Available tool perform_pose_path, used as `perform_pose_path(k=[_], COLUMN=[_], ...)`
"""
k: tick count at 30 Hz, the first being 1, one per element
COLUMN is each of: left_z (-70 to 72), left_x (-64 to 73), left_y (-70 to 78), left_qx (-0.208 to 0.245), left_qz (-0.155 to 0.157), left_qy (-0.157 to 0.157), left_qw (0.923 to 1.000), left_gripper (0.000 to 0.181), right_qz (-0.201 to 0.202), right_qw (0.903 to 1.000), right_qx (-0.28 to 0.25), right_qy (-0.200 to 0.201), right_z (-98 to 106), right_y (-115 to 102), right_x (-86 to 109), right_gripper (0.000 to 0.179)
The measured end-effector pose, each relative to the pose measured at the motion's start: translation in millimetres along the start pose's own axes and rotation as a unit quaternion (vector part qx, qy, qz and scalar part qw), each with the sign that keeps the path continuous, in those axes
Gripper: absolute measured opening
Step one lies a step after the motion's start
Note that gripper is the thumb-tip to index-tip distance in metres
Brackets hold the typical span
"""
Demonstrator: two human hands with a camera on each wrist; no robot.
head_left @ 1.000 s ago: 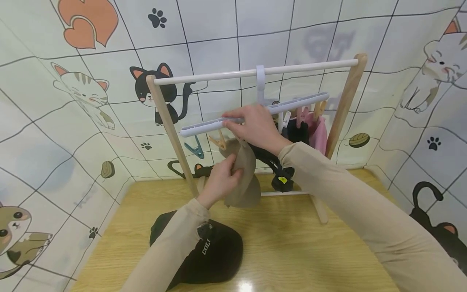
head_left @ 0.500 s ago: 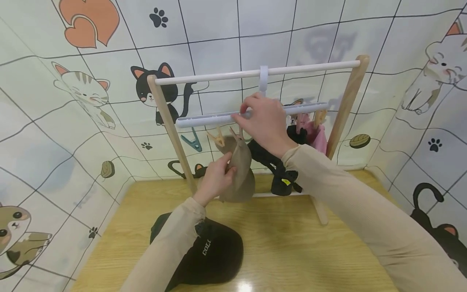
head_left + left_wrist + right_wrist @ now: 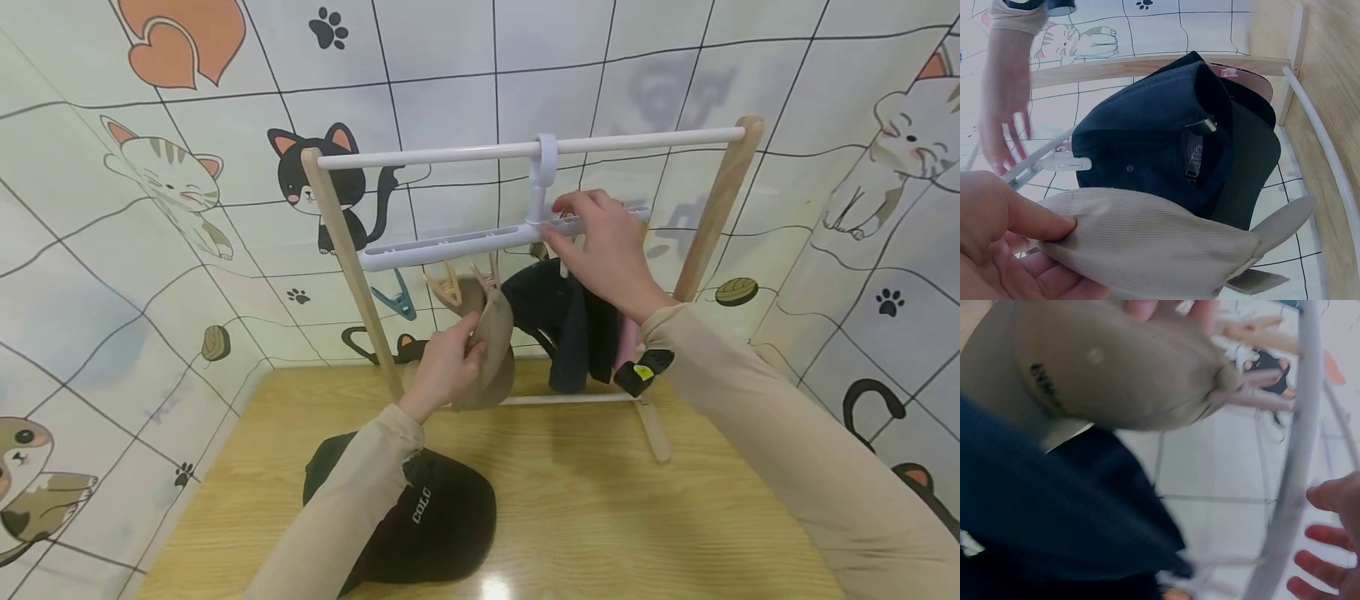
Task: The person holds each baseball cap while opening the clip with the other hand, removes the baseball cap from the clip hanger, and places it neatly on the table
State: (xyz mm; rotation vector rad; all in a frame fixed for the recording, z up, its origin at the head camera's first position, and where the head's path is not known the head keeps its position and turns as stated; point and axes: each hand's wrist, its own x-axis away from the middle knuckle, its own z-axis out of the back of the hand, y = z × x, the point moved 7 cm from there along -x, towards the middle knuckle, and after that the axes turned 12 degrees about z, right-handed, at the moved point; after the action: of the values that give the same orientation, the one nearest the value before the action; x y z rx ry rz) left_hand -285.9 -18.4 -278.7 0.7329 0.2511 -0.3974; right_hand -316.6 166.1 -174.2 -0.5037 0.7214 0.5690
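My left hand (image 3: 444,367) pinches a beige cap (image 3: 1141,234) between thumb and fingers. A pale pink clothespin (image 3: 490,273) clips that cap's edge under the white clip hanger (image 3: 450,248). Just right of the hanger's hook (image 3: 542,171), my right hand (image 3: 609,254) is at the bar. In the right wrist view its fingers are spread and loosely bent beside the bar, with nothing held. A navy cap (image 3: 1138,134) hangs from a white clip (image 3: 1069,164) beside the beige one. Behind it are a darker cap (image 3: 1257,153) and a pink one (image 3: 1260,82), mostly hidden.
The hanger hooks over the white rail (image 3: 435,156) of a wooden-legged rack (image 3: 708,212). A teal clip (image 3: 397,296) and a yellow clip (image 3: 447,287) hang at its left. On the wooden table (image 3: 570,500), a black cap (image 3: 442,525) lies partly under the left forearm.
My right hand has moved right along the hanger, off the spot above the beige cap. The hanger has swivelled, its right end now farther back. My left hand keeps its pinch on the beige cap.
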Motion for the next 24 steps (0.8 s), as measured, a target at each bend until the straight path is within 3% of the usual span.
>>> perform_pose_path(k=[5,9,14,19,24], left_z=[1.6,6.3,12.0,12.3,8.2], left_x=[1.2,2.6,4.1,2.4,1.4], left_y=[1.7,1.4,-2.4,-4.3,-5.2], left_qx=[-0.001,-0.004,-0.001,0.001,-0.005], left_qz=[-0.005,-0.007,-0.007,-0.005,-0.001], left_qy=[-0.001,0.013,0.022,0.017,0.009], left_qw=[1.0000,0.9999,0.9997,0.9998,0.9999], left_gripper=[0.019,0.019,0.022,0.023,0.021], right_qz=[0.029,0.051,0.039,0.035,0.103], right_qw=[0.9978,0.9967,0.9956,0.9977,0.9938], right_qx=[0.006,-0.011,-0.054,-0.044,-0.015], right_qy=[-0.059,-0.063,-0.066,-0.037,0.039], right_z=[-7.4,-5.6,-6.5,-5.1,-2.6], right_y=[11.6,12.5,12.9,7.1,-12.4], right_x=[4.0,2.0,3.0,7.3,18.0], right_gripper=[0.032,0.029,0.029,0.029,0.025])
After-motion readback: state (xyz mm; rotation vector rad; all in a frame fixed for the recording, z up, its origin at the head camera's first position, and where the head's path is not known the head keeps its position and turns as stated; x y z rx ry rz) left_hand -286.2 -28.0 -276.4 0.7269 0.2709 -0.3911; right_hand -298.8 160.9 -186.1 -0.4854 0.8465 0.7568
